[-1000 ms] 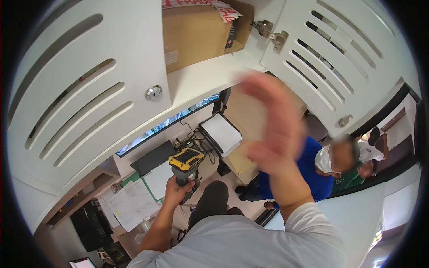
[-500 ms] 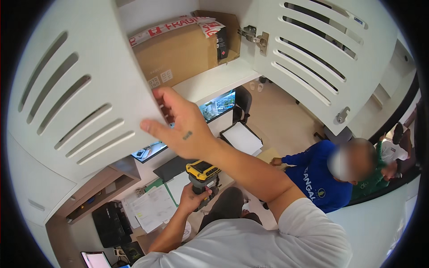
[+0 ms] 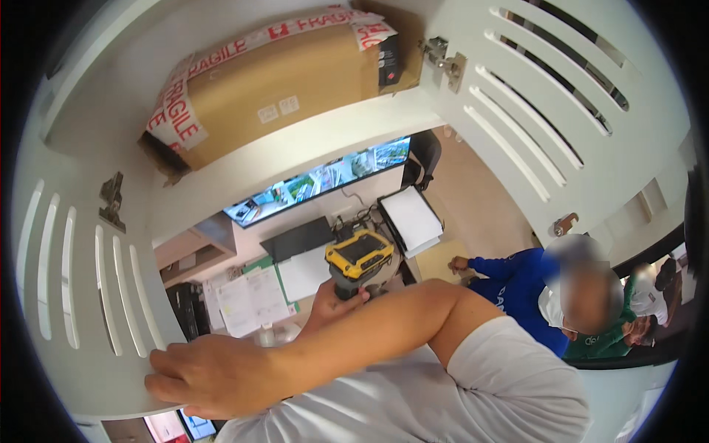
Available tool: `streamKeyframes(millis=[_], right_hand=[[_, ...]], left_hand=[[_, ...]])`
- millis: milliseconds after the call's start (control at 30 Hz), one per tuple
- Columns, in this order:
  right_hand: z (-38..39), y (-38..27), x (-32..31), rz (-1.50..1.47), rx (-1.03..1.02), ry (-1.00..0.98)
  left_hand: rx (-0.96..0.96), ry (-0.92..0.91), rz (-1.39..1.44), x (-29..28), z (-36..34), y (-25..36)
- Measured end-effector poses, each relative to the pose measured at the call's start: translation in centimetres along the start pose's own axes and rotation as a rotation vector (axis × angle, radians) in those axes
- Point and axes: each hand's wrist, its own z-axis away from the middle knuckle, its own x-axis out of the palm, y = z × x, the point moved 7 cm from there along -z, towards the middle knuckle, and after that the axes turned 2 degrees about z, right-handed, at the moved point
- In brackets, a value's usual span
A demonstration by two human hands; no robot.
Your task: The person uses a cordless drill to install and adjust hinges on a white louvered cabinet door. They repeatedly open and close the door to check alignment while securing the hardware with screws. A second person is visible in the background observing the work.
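Note:
My right arm reaches across to the left, and my right hand (image 3: 210, 375) is closed at the edge of the left cabinet door (image 3: 85, 295), a white slotted panel that stands swung open. Its fingertips are partly hidden against the door. Lower down, my left hand (image 3: 334, 304) grips a yellow and black cordless drill (image 3: 360, 255) with a grey body; my right forearm covers part of that hand and arm. Inside the white cabinet lies a long brown cardboard box (image 3: 273, 96) with red-and-white tape along its top edge.
The right slotted door (image 3: 546, 96) also stands open on its metal hinge (image 3: 447, 65). Below the cabinet are a wide screen (image 3: 317, 181), papers (image 3: 255, 299) and a black tray of white sheets (image 3: 411, 218). A person in a blue shirt (image 3: 517, 292) is at the right, others behind.
My right hand has swung the left door outward and down to the left, uncovering the box's left end and the left hinge. My left hand and the drill have shifted slightly up and right.

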Motion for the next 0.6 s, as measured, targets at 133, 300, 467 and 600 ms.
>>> streamKeyframes(millis=[133, 300, 467, 600], right_hand=[[-2.1, -0.2, 5.0, 0.116, -0.058, -0.151], [-2.6, -0.3, 7.5, 0.251, -0.078, -0.145], [0.4, -2.6, -1.5, 0.095, -0.197, 0.176], [10.5, -1.9, -15.3, 0.346, -0.007, 0.093]], left_hand=[[-0.133, 0.171, 0.284, 0.9, 2.0, 1.8], [-0.112, 0.296, 0.369, -0.9, 3.7, 0.6], [0.273, 0.343, 0.349, -2.5, 3.6, 2.7], [0.433, 0.278, 0.601, -3.0, 4.4, 7.1]])
